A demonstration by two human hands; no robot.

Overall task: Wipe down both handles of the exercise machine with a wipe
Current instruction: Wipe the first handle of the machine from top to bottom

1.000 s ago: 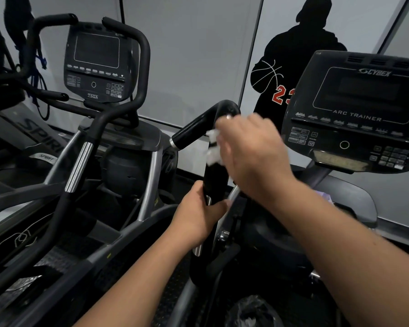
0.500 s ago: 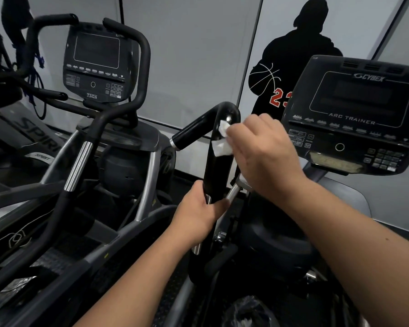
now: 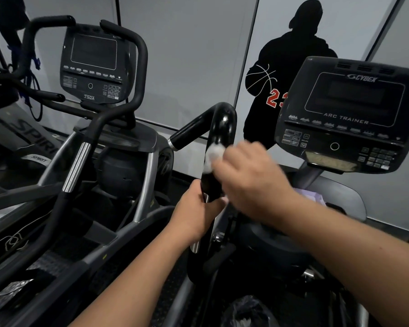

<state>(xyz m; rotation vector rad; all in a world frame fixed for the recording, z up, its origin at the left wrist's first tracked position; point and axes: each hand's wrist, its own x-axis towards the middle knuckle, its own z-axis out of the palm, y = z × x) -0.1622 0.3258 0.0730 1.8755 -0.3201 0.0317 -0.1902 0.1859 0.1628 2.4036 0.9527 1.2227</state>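
Scanning left to right: rundown of the gym corner as it looks from where I'm standing.

Far left: neighbouring machine [image 3: 90, 142], same style, with its own console [image 3: 91, 64] and curved black bars. Nobody's on it, and it's close beside the one being cleaned.

Left hand [image 3: 194, 215]: fingers curled round the lower part of the handle [image 3: 219, 147], just under the black grip, near where bare metal shows. My guess is it's there to brace the bar, since these arms swing when you push on them.

Handle: black, glossy, upright with a bend at the top and a short stub pointing left. It's the left-side one. I can't see the other handle from here, so I reckon it's not done yet.

Wipe [image 3: 211, 159]: small white wad pressed against the upright, above the left hand and below the bend.

Right hand [image 3: 250, 178]: fingers bunched round the wipe, pinching it against the bar. It's blurry, so can't say exactly how the fingers sit.

Right: console [image 3: 350, 114] of this machine, reads CYBEX ARC TRAINER, screen dark.

Room: pale grey wall panels, with a black basketball-player silhouette [image 3: 291, 74] wearing a red 23 behind the handle. Floor down below looks dark; too dim to tell more.
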